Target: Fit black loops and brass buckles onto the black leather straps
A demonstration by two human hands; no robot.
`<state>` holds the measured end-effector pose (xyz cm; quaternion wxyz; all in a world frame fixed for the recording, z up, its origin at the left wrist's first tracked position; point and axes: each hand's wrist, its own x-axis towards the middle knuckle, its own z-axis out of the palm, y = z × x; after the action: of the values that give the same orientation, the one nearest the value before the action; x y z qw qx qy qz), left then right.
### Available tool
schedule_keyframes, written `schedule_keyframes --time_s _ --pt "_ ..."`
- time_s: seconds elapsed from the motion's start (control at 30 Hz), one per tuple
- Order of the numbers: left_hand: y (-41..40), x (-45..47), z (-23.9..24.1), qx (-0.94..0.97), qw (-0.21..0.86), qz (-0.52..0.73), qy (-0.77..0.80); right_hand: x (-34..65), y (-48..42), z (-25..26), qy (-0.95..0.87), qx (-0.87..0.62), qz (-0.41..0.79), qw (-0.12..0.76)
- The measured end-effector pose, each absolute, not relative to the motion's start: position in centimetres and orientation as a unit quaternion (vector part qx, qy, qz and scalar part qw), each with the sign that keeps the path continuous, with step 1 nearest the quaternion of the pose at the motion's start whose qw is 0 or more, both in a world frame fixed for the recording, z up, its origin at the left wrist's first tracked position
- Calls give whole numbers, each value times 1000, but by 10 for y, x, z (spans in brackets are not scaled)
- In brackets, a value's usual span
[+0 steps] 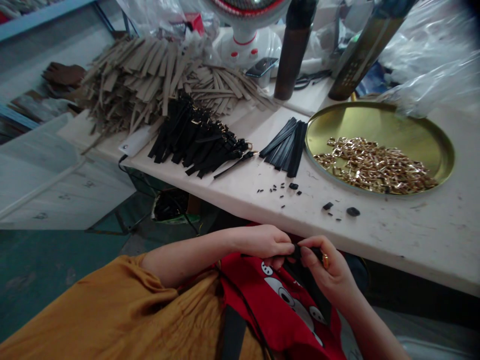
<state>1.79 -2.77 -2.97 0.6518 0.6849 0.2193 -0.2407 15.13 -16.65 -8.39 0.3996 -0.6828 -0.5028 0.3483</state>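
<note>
Just off the table's front edge, above my lap, my left hand (275,245) and my right hand (327,267) meet. Both pinch a small black strap (296,251), mostly covered by my fingers. A gold ring is on a right-hand finger. On the table beyond lie several flat black strips (287,145), fanned out. To their left is a heap of black straps with gold buckles (200,137). A round gold tray (360,117) on the right carries a pile of small gold metal buckles (378,162).
Small black scraps (352,212) dot the white table (240,192) near its edge. Grey-beige strips (138,75) are heaped at the back left. Behind stand a white fan (243,47), a phone (261,66), a dark bottle (294,55), black scissors (311,78) and plastic bags (438,75).
</note>
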Motion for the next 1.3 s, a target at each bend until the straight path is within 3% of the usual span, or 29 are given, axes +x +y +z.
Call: schedule_keyframes --time_s 0.23,0.5,0.83,1.07,1.3 --pt "-26 10 -24 685 650 -267 193 143 -169 -88 -458 -672 392 429" --pt "-36 7 -39 685 661 -188 241 140 -173 -85 -405 -657 434 465" --pt "-28 16 -41 781 565 -168 206 131 -156 -84 -340 -685 404 502" --pt "-17 19 -38 667 674 -233 214 140 -151 -86 -392 -685 381 482" --pt "-19 29 -38 681 667 -224 204 144 -150 -90 -382 -659 406 505"
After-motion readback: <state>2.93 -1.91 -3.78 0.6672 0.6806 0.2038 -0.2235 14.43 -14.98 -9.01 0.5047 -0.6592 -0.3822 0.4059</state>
